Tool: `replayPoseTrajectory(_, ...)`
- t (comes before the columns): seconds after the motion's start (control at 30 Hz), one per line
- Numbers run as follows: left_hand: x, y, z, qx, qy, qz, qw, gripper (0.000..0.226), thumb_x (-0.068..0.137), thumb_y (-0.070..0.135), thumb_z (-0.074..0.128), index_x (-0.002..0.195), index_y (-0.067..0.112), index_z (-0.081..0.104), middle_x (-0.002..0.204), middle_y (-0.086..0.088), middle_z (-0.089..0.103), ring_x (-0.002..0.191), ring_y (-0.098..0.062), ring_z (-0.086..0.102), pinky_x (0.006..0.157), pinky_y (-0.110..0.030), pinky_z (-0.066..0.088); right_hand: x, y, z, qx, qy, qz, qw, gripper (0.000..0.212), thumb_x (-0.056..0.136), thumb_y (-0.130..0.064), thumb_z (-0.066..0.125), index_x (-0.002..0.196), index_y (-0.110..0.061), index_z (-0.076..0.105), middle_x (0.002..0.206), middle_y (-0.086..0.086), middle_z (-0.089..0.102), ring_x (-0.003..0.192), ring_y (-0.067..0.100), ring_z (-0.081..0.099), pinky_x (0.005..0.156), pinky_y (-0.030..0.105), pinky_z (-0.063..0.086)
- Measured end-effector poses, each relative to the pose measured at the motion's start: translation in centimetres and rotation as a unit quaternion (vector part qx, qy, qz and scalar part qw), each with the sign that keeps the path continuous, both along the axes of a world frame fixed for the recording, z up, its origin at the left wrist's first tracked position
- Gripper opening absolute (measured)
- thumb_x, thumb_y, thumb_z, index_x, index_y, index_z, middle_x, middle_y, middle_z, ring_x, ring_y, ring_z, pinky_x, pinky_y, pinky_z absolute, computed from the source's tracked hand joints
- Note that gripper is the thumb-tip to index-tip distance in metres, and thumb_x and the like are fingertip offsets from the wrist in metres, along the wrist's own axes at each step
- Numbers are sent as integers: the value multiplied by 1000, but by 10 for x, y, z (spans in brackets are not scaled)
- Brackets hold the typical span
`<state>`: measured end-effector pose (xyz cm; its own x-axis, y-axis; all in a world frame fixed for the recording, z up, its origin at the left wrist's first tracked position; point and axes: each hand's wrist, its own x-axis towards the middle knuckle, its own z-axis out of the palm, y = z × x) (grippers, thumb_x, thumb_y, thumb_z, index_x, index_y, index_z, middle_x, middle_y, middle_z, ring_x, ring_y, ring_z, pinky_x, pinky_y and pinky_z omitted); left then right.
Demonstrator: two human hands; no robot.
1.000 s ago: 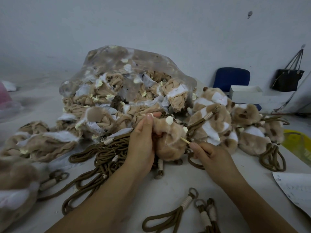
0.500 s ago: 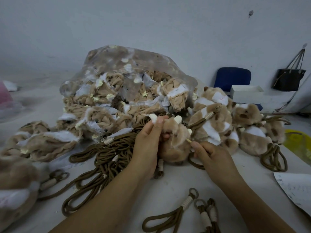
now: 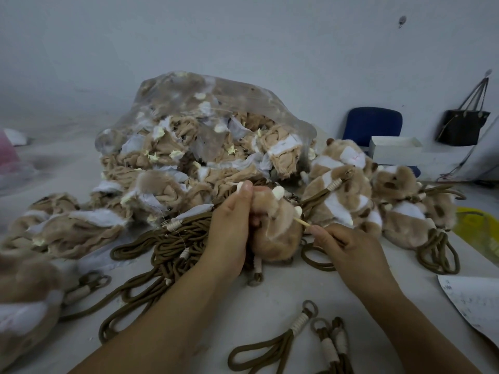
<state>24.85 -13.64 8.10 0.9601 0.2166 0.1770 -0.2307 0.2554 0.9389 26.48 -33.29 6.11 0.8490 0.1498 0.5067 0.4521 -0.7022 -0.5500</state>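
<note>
The left hand (image 3: 229, 228) grips the tan-and-white furry plush toy (image 3: 278, 236) from its left side, fingers curled round the upper part and the thumb up by a cream nub. The right hand (image 3: 348, 247) pinches a thin pale wooden stick (image 3: 303, 222) between thumb and fingertips; the stick's tip touches the toy's right side, just beside another small cream nub. The toy is rounded and plump, with tan fur, a white patch on the front and cream nubs on top. It is held low over the middle of the grey table (image 3: 270, 298), with a cream-wrapped brown cord end showing beneath it. Just left lies a heap of brown cord loops (image 3: 167, 247). Farther back stands a clear plastic bag (image 3: 216, 98) full of limp plush skins, and to the right sit stuffed plush toys (image 3: 348, 190). At the near edge lie cream-bound cord loops (image 3: 272, 344), with a white paper sheet (image 3: 475, 303) at near right.
</note>
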Motion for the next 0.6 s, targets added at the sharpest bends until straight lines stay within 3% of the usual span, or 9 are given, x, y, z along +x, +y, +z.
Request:
replayPoseTrajectory(0.13,-2,-8,-3,11,15,-5,1000,36,90,55,53,80,30,77,74,2,69,77,-14,65,77,-34,51,-3,4,-2,22,0,-20,1000,62,77,-70,34,72,-20,72,65,-6,68,64,9,59,66,40,48)
replayPoseTrajectory(0.23,-1,-5,-1,-1,22,-27,999,35,87,56,57,88,28,78,93,-6,75,91,-21,70,88,-38,54,-2,6,-3,31,-7,-9,999,60,79,-67,37,69,-18,71,63,-4,67,61,11,60,65,42,49)
replayPoseTrajectory(0.33,-1,-3,-1,-17,27,-57,998,27,86,49,59,92,30,77,101,-3,76,99,-19,70,90,-35,53,0,8,-3,25,-15,-4,1000,61,80,-65,37,70,-15,71,61,-1,66,60,13,60,63,41,48)
replayPoseTrajectory(0.43,-2,0,2,-12,33,-104,994,18,89,38,61,94,27,74,88,-2,73,79,-16,67,72,-28,56,0,6,-3,27,-21,-19,999,61,80,-66,36,73,-16,72,63,-4,66,62,12,59,65,40,48)
replayPoseTrajectory(0.5,-3,2,6,-13,33,-137,990,33,80,42,64,102,19,68,81,-2,71,67,-12,65,60,-23,54,0,5,-2,38,-32,-17,999,61,81,-65,36,74,-17,72,66,-5,67,65,13,61,67,41,48)
replayPoseTrajectory(0.6,-2,6,13,-20,15,-74,997,42,78,44,65,102,10,69,81,-6,71,67,-14,65,59,-23,53,-2,7,-2,51,-27,1,998,56,82,-66,39,73,-21,72,64,-5,66,62,9,60,63,38,48)
